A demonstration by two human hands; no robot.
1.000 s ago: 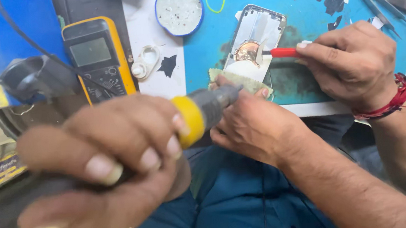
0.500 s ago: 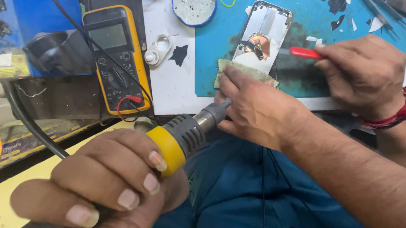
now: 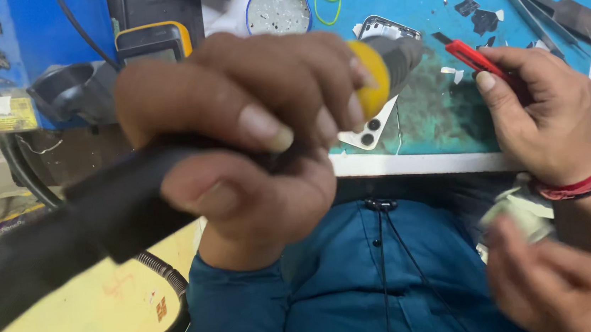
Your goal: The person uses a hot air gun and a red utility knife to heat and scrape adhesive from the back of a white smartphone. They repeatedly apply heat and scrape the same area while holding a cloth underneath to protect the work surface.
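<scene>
The left hand (image 3: pixel 250 141) was clenched round the black handle of the heat tool (image 3: pixel 101 226), whose nozzle pointed past the fingers at the phone (image 3: pixel 371 132) just beyond. The tool looked rigid, fairly light and hot-tipped, best held well behind its yellow collar. The right hand (image 3: pixel 541 119) pinched a red cutter (image 3: pixel 475 59). The opened phone looked fragile.

Our left hand (image 3: pixel 250 141) covers most of the phone housing (image 3: pixel 371 134) and the yellow multimeter (image 3: pixel 153 43) beyond it, and the blurred hot-air handle (image 3: pixel 67 243) it grips runs off the left edge. Our right hand (image 3: pixel 541 123) hides the red cutter (image 3: pixel 475 59)'s rear; below it a blurred hand (image 3: pixel 570 291), cut by the bottom edge, holds a pale wad (image 3: pixel 520 212) we cannot identify.
</scene>
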